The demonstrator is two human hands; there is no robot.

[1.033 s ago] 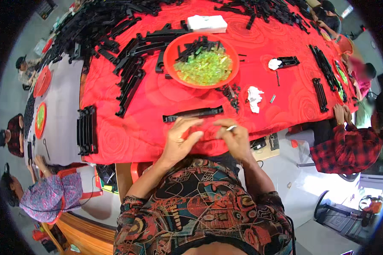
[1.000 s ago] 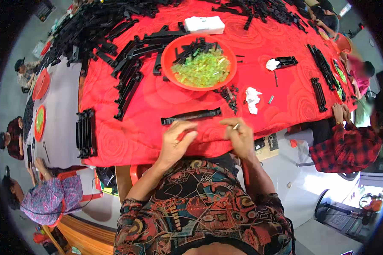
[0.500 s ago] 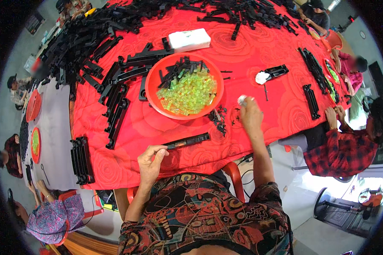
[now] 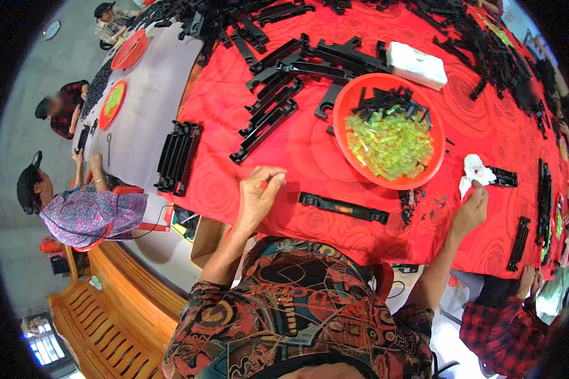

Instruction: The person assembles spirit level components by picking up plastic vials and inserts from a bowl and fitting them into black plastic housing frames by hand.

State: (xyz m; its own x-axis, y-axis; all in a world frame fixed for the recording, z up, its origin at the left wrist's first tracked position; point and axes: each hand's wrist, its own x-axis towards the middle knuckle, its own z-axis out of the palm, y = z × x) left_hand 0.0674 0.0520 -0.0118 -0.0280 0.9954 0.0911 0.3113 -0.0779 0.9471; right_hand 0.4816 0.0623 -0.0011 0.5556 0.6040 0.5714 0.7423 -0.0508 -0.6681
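Her right hand (image 4: 471, 211) has swung out from in front of her, where both hands were working half a second or so back, to the white rag (image 4: 476, 169); its fingers look curled at the rag's edge, though I cannot tell if they pinch it. The left hand (image 4: 256, 192) rests loosely bent, holding nothing. The black strip (image 4: 343, 208) lies alone on the counter (image 4: 234, 183) between them, so assembly is paused. The red bowl (image 4: 360, 167) holds green pieces with black bits piled on top.
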